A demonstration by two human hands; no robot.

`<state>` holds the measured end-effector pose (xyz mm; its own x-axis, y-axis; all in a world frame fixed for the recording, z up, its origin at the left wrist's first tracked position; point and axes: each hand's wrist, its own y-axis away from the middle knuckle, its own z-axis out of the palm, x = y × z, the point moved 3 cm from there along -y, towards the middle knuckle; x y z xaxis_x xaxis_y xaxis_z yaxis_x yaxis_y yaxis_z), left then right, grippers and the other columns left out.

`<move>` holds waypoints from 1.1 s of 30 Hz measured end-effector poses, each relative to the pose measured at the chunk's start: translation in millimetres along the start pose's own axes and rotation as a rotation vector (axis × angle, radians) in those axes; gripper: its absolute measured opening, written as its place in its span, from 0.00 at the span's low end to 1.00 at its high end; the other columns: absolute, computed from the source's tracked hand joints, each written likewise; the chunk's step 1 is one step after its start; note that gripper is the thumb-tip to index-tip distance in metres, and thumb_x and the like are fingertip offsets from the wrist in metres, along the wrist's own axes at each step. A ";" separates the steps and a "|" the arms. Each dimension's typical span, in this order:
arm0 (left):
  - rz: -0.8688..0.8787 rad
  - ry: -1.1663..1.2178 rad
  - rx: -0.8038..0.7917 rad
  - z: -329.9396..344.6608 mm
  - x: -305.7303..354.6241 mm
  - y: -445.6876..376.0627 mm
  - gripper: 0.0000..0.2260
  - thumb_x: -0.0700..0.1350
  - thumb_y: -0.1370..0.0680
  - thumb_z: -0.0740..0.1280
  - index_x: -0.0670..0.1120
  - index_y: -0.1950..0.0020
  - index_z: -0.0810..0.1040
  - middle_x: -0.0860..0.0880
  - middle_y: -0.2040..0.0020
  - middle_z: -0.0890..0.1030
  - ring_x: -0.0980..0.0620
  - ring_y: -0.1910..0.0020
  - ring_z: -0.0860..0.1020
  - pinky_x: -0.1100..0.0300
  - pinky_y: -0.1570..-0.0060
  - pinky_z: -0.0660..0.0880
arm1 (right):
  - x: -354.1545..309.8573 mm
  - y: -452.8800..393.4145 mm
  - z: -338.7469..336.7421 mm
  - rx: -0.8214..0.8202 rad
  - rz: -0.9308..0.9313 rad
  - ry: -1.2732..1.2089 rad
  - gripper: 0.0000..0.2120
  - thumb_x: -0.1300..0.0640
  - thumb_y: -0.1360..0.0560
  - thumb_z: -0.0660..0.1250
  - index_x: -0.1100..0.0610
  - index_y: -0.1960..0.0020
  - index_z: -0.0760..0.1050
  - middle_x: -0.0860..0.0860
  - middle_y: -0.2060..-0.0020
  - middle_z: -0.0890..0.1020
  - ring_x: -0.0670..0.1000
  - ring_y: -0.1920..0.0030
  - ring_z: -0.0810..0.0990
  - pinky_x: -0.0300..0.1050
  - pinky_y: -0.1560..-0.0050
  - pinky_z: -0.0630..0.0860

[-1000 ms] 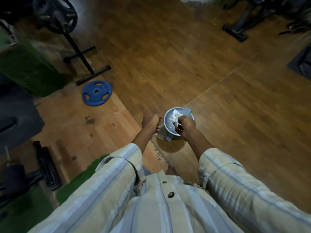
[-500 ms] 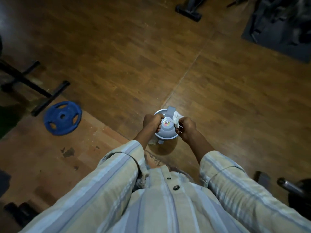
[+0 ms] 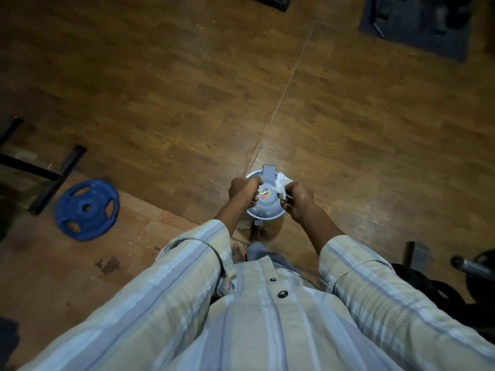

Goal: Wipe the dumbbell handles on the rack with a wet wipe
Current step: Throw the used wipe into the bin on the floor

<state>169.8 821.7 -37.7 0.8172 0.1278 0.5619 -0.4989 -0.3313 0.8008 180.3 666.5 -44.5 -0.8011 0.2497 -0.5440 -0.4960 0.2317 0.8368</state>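
A round grey container (image 3: 265,210) with a lid and a coloured sticker on top is held in front of me above the wooden floor. My left hand (image 3: 245,191) grips its left rim with curled fingers. A crumpled white wet wipe (image 3: 282,183) is pinched in my right hand (image 3: 298,199) at the container's right edge. No dumbbell rack is in view.
A blue weight plate (image 3: 87,210) lies on the floor at the left beside a black stand foot (image 3: 57,180). A dark mat (image 3: 417,25) with equipment is at the top right. Black plates and a bar end (image 3: 466,266) sit at the right.
The container's lid, open a second ago with the wipe inside, is now down. The wipe has come out to the right in my right hand. The view has swung right.
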 end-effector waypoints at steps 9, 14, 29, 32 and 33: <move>-0.054 0.006 -0.028 2.8 -1.1 -12.7 0.07 0.44 0.32 0.72 0.40 0.63 0.80 0.43 0.69 0.77 0.46 0.71 0.72 0.55 0.68 0.71 | 8.0 -20.3 1.1 0.043 0.065 0.019 0.14 0.68 0.28 0.62 0.63 0.45 0.79 0.57 0.65 0.81 0.52 0.74 0.77 0.40 0.71 0.74; -0.076 -0.001 -0.037 4.1 -5.7 -16.1 0.07 0.43 0.30 0.72 0.40 0.63 0.79 0.43 0.69 0.76 0.46 0.71 0.71 0.55 0.68 0.71 | 15.9 -29.8 -2.9 0.061 0.112 0.035 0.17 0.68 0.29 0.62 0.62 0.42 0.79 0.59 0.61 0.81 0.52 0.75 0.77 0.40 0.72 0.74; -0.112 -0.022 0.023 3.7 -13.8 -25.4 0.09 0.44 0.27 0.72 0.42 0.64 0.79 0.45 0.70 0.78 0.48 0.74 0.73 0.58 0.68 0.73 | 40.0 -59.3 -12.7 0.077 0.253 0.120 0.20 0.64 0.20 0.60 0.65 0.28 0.70 0.62 0.34 0.78 0.57 0.47 0.81 0.46 0.61 0.77; -0.114 -0.023 0.013 1.5 -16.8 -25.1 0.09 0.44 0.28 0.72 0.43 0.66 0.78 0.45 0.71 0.77 0.49 0.76 0.72 0.58 0.69 0.72 | 40.3 -69.0 -3.0 -0.019 0.237 0.138 0.20 0.66 0.20 0.58 0.64 0.29 0.69 0.62 0.38 0.80 0.53 0.54 0.81 0.47 0.60 0.81; -0.116 -0.021 0.009 1.1 -18.1 -25.5 0.09 0.45 0.28 0.72 0.43 0.66 0.78 0.45 0.71 0.77 0.49 0.76 0.72 0.58 0.69 0.71 | 40.4 -72.1 -0.6 -0.031 0.249 0.116 0.17 0.69 0.21 0.57 0.65 0.33 0.71 0.61 0.46 0.81 0.52 0.56 0.80 0.47 0.60 0.81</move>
<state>168.0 826.8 -68.5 0.8755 0.1459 0.4607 -0.3978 -0.3234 0.8586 183.5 659.3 -126.8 -0.9318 0.1853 -0.3120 -0.2875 0.1475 0.9463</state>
